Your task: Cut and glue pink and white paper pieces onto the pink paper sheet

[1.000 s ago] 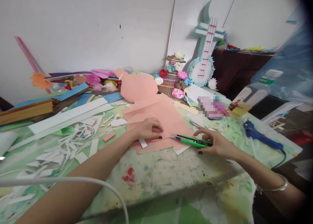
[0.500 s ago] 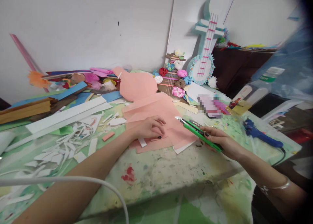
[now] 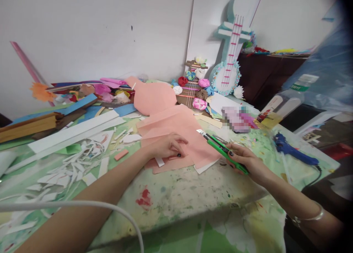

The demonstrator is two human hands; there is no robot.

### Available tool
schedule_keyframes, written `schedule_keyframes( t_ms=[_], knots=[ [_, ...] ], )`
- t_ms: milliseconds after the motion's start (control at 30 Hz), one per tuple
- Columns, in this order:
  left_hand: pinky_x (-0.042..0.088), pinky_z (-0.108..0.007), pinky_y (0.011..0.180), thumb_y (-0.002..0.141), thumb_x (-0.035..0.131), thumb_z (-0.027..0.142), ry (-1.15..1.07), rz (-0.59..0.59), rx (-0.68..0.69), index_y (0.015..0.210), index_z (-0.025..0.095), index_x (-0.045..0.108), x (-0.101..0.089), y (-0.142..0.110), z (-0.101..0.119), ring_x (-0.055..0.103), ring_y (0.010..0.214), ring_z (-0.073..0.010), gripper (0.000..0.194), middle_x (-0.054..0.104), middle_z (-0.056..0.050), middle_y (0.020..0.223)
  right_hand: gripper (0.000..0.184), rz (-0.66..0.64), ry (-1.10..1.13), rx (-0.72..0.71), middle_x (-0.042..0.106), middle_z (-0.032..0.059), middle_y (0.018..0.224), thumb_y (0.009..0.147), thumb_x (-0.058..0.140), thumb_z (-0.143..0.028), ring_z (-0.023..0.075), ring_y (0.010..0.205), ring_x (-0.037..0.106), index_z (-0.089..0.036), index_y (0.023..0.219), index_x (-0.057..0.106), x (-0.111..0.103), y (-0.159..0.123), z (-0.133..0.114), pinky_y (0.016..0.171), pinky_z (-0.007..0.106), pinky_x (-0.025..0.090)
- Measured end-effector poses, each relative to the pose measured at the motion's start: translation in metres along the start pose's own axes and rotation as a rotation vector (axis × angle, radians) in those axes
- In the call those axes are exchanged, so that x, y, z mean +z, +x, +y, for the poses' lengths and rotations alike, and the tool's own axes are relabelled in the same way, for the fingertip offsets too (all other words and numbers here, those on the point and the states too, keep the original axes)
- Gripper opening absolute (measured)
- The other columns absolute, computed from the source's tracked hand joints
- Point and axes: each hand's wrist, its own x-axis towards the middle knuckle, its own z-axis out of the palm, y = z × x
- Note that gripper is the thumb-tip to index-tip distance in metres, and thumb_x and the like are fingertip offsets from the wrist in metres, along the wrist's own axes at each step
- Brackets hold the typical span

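My right hand (image 3: 245, 159) is wrapped round a green utility knife (image 3: 220, 150), its blade extended and tilted up to the left, just above the pink paper. Curled over the salmon-pink paper sheets (image 3: 198, 142), my left hand (image 3: 169, 148) has thumb and fingers drawn together at a thin pink paper strip (image 3: 174, 157). Its fingers partly hide the strip. A small white paper piece (image 3: 159, 161) lies beneath that hand. Behind the sheets lies a rounded pink paper cutout (image 3: 156, 96) with a narrow neck. Scissors (image 3: 220, 139), partly hidden, rest behind the knife.
White paper scraps (image 3: 68, 166) and long white strips (image 3: 77, 129) cover the left side. A blue glue gun (image 3: 296, 152) and a plastic bottle (image 3: 300, 91) are at the right. A blue paper instrument (image 3: 227, 69) leans on the wall. A white cable (image 3: 82, 204) crosses the foreground.
The fingers of my left hand have drawn closer together near the thumb. My right thumb has shifted onto the knife's handle, and the blade end has barely moved. The view has turned slightly.
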Motion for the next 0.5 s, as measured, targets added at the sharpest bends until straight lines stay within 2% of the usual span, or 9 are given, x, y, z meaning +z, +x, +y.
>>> schedule_keyframes(
  t_ms=[500],
  knots=[
    [0.037,-0.037,0.104,0.082,0.052,0.006,0.147,-0.054,0.073,0.102,0.03,0.074,0.0,-0.0009,-0.0043,0.045,0.127,-0.0213,0.038,0.051,-0.005,0.138,0.034,0.071,0.089,0.024,0.055,-0.0055,0.059,0.072,0.071,-0.035,0.0041,0.033,0.041,-0.022,0.099,0.055,-0.0002,0.0,0.01,0.033,0.017,0.024]
  ],
)
